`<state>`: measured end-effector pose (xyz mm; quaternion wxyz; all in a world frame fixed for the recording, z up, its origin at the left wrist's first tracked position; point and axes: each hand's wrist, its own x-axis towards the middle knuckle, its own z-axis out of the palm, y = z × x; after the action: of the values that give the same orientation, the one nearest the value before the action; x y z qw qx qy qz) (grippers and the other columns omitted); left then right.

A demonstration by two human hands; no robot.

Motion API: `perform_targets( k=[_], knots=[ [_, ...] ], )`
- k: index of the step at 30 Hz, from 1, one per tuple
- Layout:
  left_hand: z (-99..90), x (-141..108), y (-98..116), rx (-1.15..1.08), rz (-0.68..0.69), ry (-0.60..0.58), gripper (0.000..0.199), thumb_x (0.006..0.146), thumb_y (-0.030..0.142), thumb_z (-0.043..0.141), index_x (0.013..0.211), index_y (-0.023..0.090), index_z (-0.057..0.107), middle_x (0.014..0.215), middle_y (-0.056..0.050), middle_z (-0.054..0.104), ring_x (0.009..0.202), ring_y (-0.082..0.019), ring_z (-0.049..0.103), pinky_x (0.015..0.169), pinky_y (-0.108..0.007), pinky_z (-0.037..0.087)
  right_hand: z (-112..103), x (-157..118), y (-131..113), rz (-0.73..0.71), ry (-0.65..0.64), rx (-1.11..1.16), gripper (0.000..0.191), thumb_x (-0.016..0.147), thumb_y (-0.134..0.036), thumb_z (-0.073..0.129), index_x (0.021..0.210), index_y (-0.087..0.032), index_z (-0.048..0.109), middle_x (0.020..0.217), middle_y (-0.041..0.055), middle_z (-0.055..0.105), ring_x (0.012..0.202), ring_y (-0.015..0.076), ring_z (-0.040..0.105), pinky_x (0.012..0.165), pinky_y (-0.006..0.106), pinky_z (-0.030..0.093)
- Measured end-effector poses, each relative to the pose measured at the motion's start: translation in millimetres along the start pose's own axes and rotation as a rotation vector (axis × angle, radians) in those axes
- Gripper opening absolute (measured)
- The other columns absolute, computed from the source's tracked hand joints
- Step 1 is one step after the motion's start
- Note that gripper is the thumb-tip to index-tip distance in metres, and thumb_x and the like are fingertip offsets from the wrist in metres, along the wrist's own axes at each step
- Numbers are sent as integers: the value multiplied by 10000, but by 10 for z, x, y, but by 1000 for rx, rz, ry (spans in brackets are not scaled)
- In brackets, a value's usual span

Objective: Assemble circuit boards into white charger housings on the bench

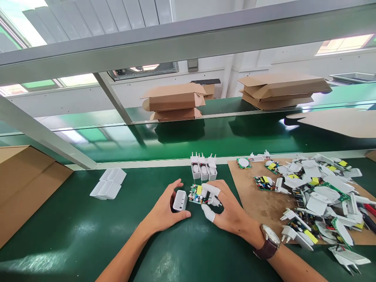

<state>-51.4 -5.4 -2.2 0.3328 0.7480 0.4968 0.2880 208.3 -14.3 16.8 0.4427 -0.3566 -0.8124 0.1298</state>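
Observation:
My left hand (164,209) curls around a small white charger housing (180,201), its slotted end facing up toward me. In my right hand (226,207), whose thumb and forefinger wear white finger covers, is a green circuit board (196,193) with a yellow block, wired to a white plug part. The board sits just right of the housing, apart from it. Behind both hands stand three white charger housings (203,171) in a row, plug pins pointing away. Farther left lies a group of white empty housings (108,183).
To the right, a brown cardboard sheet (246,188) carries a heap of circuit boards with white plug parts (320,196). A carton (29,184) stands at left. Flattened cartons (176,100) rest beyond the green conveyor belt (141,145). A metal beam crosses overhead.

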Motion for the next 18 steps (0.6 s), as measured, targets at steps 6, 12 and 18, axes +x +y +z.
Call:
perform_targets(
  k=[6, 12, 18],
  knots=[
    [111, 38, 3, 162, 242, 144, 572, 814, 394, 824, 1304, 238, 576, 1188, -87, 701, 1028, -256, 634, 897, -433, 562, 15, -21, -145, -87, -23, -127, 682, 935, -97, 552, 1552, -248, 304, 1248, 140, 639, 1141, 308, 610, 917, 510, 604],
    [123, 31, 32, 387, 449, 262, 598, 892, 314, 753, 1434, 244, 510, 1200, -108, 664, 1103, -269, 583, 991, -454, 506, 8, -12, -228, -168, -85, -199, 647, 929, -62, 501, 1535, -195, 318, 1188, 145, 677, 1085, 316, 617, 907, 519, 608],
    [116, 19, 26, 381, 473, 201, 606, 933, 232, 695, 1475, 190, 429, 1242, -130, 621, 1152, -267, 536, 1012, -434, 496, 23, -22, -212, -192, -94, -190, 551, 909, -48, 514, 1438, -163, 414, 1178, 152, 680, 1071, 301, 617, 925, 500, 608]
  ],
)
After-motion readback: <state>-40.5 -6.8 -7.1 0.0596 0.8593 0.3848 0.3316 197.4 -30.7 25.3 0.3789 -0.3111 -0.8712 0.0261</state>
